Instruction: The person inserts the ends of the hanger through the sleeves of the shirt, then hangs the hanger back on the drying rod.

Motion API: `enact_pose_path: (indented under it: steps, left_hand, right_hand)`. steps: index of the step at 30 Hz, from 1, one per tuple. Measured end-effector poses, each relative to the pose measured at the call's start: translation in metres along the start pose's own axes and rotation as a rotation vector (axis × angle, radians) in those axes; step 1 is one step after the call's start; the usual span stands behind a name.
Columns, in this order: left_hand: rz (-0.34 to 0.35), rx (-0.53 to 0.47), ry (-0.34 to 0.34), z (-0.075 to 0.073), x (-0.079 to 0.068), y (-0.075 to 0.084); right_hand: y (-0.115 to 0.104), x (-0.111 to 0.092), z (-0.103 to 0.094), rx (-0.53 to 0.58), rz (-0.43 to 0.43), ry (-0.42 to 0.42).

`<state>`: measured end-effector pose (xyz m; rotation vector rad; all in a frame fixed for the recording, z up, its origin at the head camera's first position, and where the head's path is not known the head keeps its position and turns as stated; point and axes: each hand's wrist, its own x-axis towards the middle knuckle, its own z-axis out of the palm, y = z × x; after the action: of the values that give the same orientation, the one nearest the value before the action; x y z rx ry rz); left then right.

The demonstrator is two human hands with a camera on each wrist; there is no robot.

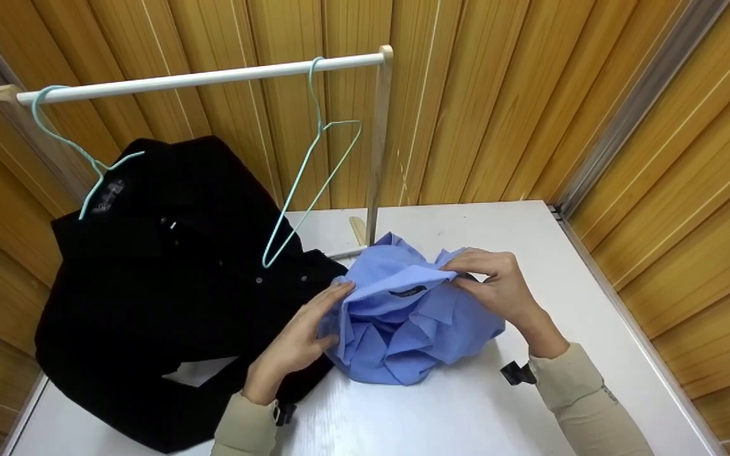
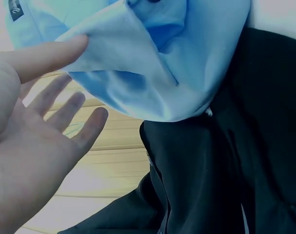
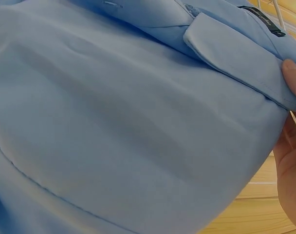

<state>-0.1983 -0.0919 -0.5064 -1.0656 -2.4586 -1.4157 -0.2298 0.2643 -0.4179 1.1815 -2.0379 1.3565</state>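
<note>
A crumpled light blue shirt (image 1: 397,342) with a collar and a dark neck label (image 1: 408,291) is bunched over the white table. My right hand (image 1: 495,285) pinches the right end of its collar between thumb and fingers; in the right wrist view the thumb (image 3: 293,78) lies over the collar end. At the shirt's left side, my left hand (image 1: 301,332) touches the collar with its fingers fairly straight. The left wrist view shows that hand's thumb against the blue cloth (image 2: 114,44) and the other fingers spread apart below.
A black shirt (image 1: 168,297) on a mint hanger (image 1: 96,166) fills the left, its lower part spread over the table. Another mint hanger (image 1: 314,145) hangs bare from the rack's white rail (image 1: 213,77). Wood-patterned walls (image 1: 504,101) enclose the white table (image 1: 593,316).
</note>
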Motion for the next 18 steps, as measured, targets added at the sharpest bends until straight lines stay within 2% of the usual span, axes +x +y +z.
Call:
enact_pose_path:
  steps: [3,6,9,12,16,18]
  left_hand:
    - [-0.007,0.038,-0.021,0.002,0.001,0.0]
    - [0.014,0.079,0.0,0.004,0.002,0.0]
    - [0.055,0.093,0.053,0.004,0.004,-0.001]
    - [0.088,0.051,0.114,0.003,0.006,-0.001]
    - [0.095,-0.006,0.181,-0.001,0.007,0.0]
    - [0.103,0.007,0.21,-0.002,0.007,0.001]
  right_hand:
    - [0.0,0.0,0.001,0.005,-0.01,0.004]
    - [0.0,0.0,0.002,0.005,-0.013,0.004]
    - [0.0,-0.001,0.003,-0.004,0.006,-0.001]
    - [-0.001,-0.001,0.004,-0.029,0.044,-0.012]
    - [-0.008,0.0,0.007,-0.057,0.1,-0.021]
    - [-0.017,0.003,0.009,-0.07,0.13,-0.014]
